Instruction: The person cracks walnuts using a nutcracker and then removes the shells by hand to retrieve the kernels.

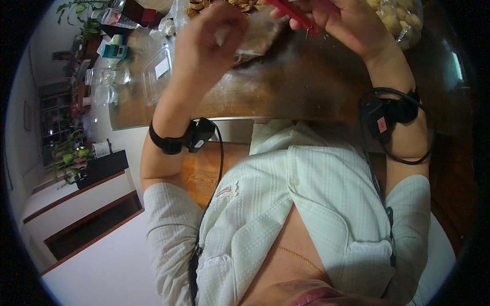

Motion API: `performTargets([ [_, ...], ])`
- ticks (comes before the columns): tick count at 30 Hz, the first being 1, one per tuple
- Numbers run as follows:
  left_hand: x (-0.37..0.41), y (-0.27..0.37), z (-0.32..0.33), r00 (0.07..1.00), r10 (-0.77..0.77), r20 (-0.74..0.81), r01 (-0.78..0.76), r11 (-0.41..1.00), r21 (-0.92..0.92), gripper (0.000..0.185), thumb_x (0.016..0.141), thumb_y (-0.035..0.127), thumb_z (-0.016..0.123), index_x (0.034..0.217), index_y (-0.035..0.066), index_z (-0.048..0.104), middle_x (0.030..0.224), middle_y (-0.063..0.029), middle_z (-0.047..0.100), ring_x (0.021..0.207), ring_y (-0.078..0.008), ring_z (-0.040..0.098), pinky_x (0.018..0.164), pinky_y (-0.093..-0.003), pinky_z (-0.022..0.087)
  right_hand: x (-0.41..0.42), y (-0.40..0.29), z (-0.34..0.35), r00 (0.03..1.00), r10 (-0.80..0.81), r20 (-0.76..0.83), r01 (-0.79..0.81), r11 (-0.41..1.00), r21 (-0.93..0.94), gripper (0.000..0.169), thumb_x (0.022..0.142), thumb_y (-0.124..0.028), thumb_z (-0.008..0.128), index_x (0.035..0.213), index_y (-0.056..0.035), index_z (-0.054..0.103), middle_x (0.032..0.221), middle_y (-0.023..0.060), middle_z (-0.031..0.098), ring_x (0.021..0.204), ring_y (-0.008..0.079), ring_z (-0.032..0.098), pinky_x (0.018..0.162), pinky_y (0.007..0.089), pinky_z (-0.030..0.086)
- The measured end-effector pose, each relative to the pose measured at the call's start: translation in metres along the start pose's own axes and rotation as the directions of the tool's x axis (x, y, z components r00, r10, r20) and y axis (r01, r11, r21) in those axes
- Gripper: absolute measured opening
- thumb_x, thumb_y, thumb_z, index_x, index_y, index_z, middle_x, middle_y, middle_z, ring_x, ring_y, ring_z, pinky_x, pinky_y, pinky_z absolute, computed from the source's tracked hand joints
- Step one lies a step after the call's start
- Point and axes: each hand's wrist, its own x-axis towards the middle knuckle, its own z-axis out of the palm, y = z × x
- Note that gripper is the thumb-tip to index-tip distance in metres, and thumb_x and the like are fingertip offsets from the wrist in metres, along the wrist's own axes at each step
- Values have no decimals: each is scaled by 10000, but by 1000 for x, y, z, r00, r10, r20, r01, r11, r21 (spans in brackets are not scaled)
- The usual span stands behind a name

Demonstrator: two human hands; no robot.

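Observation:
My right hand (344, 23) is at the top right, closed around a red-handled tool (296, 17) with a thin metal tip pointing down; its exact kind cannot be told. At the top centre, my left hand (214, 34) is blurred, its fingers curled; whether something small lies between them is unclear. Beneath and beside it, a clear plastic bag (260, 42) rests on the dark wooden table (275, 91). Brown dried pieces or shells (245, 5) lie beyond, partly hidden by my hands. Right of my right hand is a clear bag of round, pale tan items (400, 21).
A clear plastic container (149, 82) lies by my left forearm. Glass jars (105, 93), a teal-lidded container (113, 51), a clear bottle (118, 19) and a green plant (90, 26) stand farther left. Black cables (220, 153) hang from devices strapped to both wrists.

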Motion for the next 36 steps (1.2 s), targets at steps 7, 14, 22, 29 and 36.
performTargets([
  [7,11,-16,-15,980,-62,-187,-11,930,-367,114,956,-11,575,1048,-6,642,1096,-101,698,1011,-180,645,908,-301,505,-15,-22,13,975,-185,-121,143,946,-290,372,1010,-270,568,1180,58,618,907,101,699,751,115,661,640,216,534],
  [14,-7,31,31,971,184,149,-190,981,25,119,893,-58,559,978,22,532,1138,-133,684,930,-239,691,797,-319,536,-20,-25,13,985,-165,-48,133,908,-398,334,1001,-238,584,1169,44,646,850,32,682,713,79,612,650,197,484],
  [22,22,-28,-16,928,-288,-235,116,826,-552,96,976,62,537,1009,-13,588,943,-114,680,874,-201,671,797,-312,528,-22,-30,12,965,-229,-124,171,917,-360,347,985,-266,614,1177,22,631,899,69,709,710,94,649,632,205,518],
  [29,51,-62,-67,877,-398,-269,-105,388,-916,209,977,133,486,923,-24,613,1284,-306,573,1261,-411,543,1121,-518,393,-28,-39,19,946,-252,-203,176,928,-329,355,988,-274,608,1188,19,627,911,77,709,723,97,654,655,212,532],
  [36,29,4,0,979,-167,-115,-2,557,-830,129,1014,103,463,1066,7,530,1156,-192,663,1108,-308,641,1014,-402,486,-27,-35,17,947,-264,-181,189,918,-350,357,984,-276,612,1178,23,633,904,72,710,714,90,645,641,211,526],
])
